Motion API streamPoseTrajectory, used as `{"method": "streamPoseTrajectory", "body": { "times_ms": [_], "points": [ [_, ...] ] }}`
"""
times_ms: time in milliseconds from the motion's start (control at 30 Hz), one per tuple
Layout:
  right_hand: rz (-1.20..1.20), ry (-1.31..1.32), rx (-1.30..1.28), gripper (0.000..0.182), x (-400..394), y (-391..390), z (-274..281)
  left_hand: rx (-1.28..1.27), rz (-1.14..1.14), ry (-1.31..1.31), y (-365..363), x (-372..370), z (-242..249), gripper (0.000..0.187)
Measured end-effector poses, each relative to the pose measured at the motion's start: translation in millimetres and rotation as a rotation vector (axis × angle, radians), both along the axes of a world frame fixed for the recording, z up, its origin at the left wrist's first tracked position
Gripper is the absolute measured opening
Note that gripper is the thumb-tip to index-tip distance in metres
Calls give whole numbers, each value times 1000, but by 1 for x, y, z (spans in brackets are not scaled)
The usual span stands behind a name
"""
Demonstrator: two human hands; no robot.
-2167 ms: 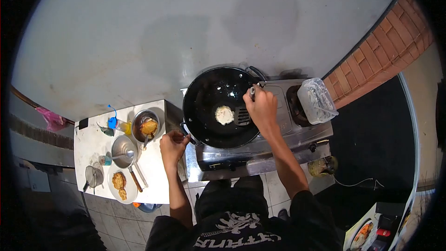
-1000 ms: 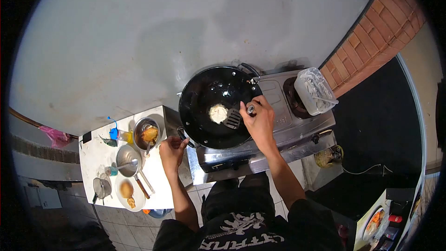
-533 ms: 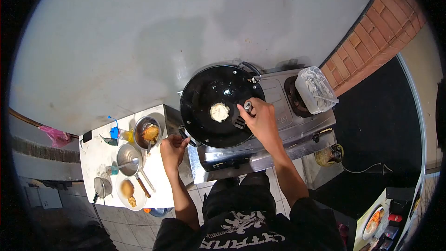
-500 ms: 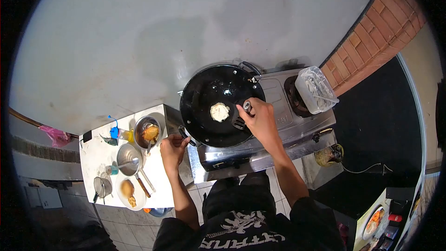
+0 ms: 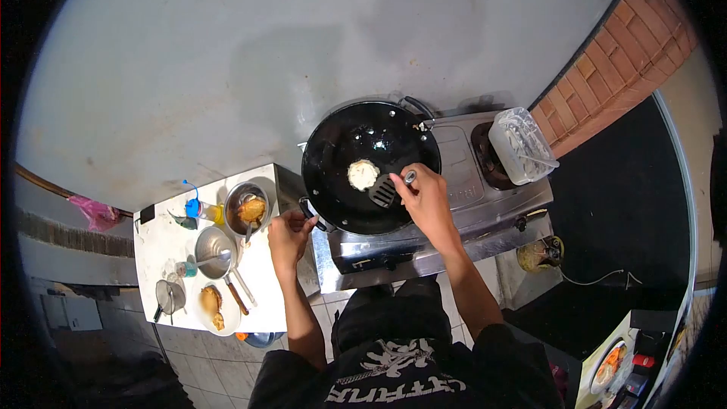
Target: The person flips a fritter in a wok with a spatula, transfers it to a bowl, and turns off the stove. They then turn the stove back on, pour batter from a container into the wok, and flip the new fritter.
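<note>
A black wok [image 5: 331, 140] sits on the steel gas stove [image 5: 458, 163]. In it lies a round, pale piece of food [image 5: 363, 174], with oil glinting around it. My right hand [image 5: 425, 201] is closed round the handle of a black slotted spatula [image 5: 383, 192], whose blade is at the lower right edge of the food. At the wok's lower left side, my left hand [image 5: 289, 239] has its fingers closed on the wok's side handle [image 5: 312, 213]. Part of that handle is hidden by the fingertips.
A white table [image 5: 261, 288] at left bears a metal bowl with browned food [image 5: 251, 209], a saucepan [image 5: 216, 246], a strainer [image 5: 170, 297] and a plate [image 5: 229, 323] of fried food. On the right burner stands a plastic tub [image 5: 522, 145]. A grey wall rises behind the stove.
The spatula blade has come closer to the pale food and shows more of its slotted face. My left hand stays at the wok handle. The whole view has shifted slightly.
</note>
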State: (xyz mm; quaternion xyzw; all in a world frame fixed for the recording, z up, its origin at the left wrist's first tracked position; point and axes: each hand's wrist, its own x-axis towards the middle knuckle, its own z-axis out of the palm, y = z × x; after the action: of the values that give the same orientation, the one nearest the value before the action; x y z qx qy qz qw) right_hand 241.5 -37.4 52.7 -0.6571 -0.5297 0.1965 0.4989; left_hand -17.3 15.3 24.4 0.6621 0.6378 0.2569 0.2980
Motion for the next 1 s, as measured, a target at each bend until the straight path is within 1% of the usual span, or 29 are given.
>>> {"method": "streamPoseTrajectory", "body": {
  "times_ms": [100,167,233,267,300,367,500,600,700,800,867,967,1000],
  "points": [
    [-20,-7,-16,22,2,-1,6,14,-4,-7,0,-2,-4,32],
    [-15,-32,-40,22,6,0,11,-22,0,-16,0,-2,-3,31],
    [-24,-119,0,22,9,4,14,-14,4,-2,-1,-1,0,30],
    [-14,-118,-45,20,10,5,19,-9,4,11,-1,0,1,29],
    [-12,-120,-39,20,12,7,17,-4,6,9,0,-1,0,29],
    [-22,-203,54,18,17,15,9,-34,-11,2,3,-4,-6,29],
    [-8,-177,68,17,18,24,6,-30,4,17,6,-5,-8,30],
    [21,-168,55,16,22,28,10,0,-4,79,6,-5,-6,32],
    [-21,-150,73,15,25,30,17,-3,4,65,8,-5,-7,32],
    [-11,-182,114,13,30,38,14,36,-21,72,9,-7,-7,30],
    [27,-214,213,11,31,48,4,36,-60,70,10,-6,-5,28],
    [68,-176,214,11,31,51,0,47,-54,89,6,-4,5,27],
    [53,-179,173,10,32,52,2,19,-49,90,7,-5,5,27]
  ]
}}
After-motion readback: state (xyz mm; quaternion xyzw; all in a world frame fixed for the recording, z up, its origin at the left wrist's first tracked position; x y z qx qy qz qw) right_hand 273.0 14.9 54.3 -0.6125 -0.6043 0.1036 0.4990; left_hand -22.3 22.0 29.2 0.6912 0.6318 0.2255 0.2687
